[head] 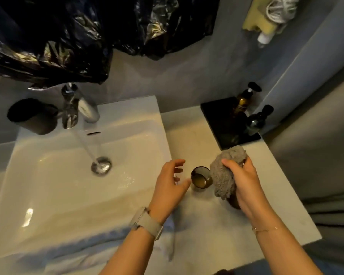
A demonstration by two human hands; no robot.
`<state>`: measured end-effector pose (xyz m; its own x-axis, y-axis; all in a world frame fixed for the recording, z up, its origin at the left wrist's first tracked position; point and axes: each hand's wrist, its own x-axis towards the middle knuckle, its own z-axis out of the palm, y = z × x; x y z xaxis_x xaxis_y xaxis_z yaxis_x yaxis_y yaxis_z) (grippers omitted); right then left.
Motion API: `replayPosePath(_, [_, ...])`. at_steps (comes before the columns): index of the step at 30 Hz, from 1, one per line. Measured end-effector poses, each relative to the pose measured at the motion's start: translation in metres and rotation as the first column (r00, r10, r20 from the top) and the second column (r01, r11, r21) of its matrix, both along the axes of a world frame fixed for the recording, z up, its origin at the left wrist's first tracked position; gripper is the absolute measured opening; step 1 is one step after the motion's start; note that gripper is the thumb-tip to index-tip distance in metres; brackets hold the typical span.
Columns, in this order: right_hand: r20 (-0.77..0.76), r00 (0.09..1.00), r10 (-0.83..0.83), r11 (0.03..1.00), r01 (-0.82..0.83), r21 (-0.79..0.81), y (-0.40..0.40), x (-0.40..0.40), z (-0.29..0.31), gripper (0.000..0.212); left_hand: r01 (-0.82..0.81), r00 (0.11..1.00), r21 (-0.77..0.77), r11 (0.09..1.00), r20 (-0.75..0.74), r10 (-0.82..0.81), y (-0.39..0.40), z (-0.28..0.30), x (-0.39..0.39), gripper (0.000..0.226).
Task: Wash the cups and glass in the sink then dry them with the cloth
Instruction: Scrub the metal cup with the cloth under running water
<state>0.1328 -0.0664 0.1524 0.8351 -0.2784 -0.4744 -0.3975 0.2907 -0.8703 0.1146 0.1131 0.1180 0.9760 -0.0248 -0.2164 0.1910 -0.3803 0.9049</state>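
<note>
Standing upright on the white counter (pixel 207 215), just right of the sink (pixel 77 175), a brown cup (pixel 201 177) is seen between the two hands. A second brown cup (pixel 234 201) is mostly hidden under the grey cloth (pixel 224 175), both gripped by the right hand (pixel 244 181). A clear glass (pixel 178 175), faint and blurred, appears to be held in the curled fingers of the left hand (pixel 170 187), a watch (pixel 146 223) worn on its wrist. Water is seen running from one tap (pixel 70 108) onto the drain (pixel 101 165). Beside the tap a dark tumbler (pixel 33 116) is set. Two pump bottles (pixel 244 100) are placed on a black tray (pixel 224 126) further right. Black plastic (pixel 68 36) is hung above.
</note>
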Motion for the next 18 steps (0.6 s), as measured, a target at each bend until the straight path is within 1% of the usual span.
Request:
replayPosePath(2, [-0.021,1.000,0.000,1.000,0.000,-0.016,-0.023,0.001,-0.004,0.035,0.006,0.995,-0.006,1.000,-0.098,-0.007,-0.034,-0.026,0.002,0.067])
replayPosePath(4, [-0.041,0.999,-0.002,1.000,0.001,-0.024,-0.041,0.002,-0.010,0.034,-0.022,0.990,0.030,0.999,-0.140,0.026,-0.062,-0.049,0.001,0.087])
replayPosePath(6, [-0.063,0.998,0.017,1.000,-0.018,-0.024,-0.055,0.005,-0.016,0.033,-0.095,0.988,0.090,0.991,-0.115,0.105,-0.083,-0.067,0.000,0.097])
replayPosePath(8, [-0.090,0.995,0.045,0.999,-0.047,-0.019,-0.064,0.007,-0.022,0.035,-0.227,0.970,0.150,0.962,-0.057,0.237,-0.093,-0.078,0.000,0.099])
replayPosePath(9, [-0.101,0.993,0.053,0.998,-0.054,-0.014,-0.067,0.009,-0.025,0.037,-0.269,0.960,0.161,0.950,-0.032,0.278,-0.093,-0.083,0.001,0.100])
replayPosePath(10, [-0.110,0.992,0.060,0.998,-0.062,-0.011,-0.069,0.010,-0.027,0.038,-0.271,0.960,0.137,0.953,-0.032,0.277,-0.092,-0.089,0.002,0.103])
replayPosePath(13, [-0.127,0.988,0.090,0.996,-0.092,-0.009,-0.073,0.013,-0.033,0.038,-0.196,0.975,-0.017,0.981,-0.108,0.193,-0.091,-0.101,0.001,0.114])
replayPosePath(15, [-0.130,0.986,0.105,0.994,-0.107,-0.007,-0.073,0.015,-0.034,0.034,-0.239,0.962,-0.043,0.970,-0.146,0.230,-0.092,-0.105,0.001,0.111])
replayPosePath(18, [-0.131,0.984,0.119,0.993,-0.120,0.002,-0.070,0.016,-0.034,0.031,-0.284,0.955,-0.035,0.958,-0.106,0.279,-0.090,-0.113,0.007,0.081])
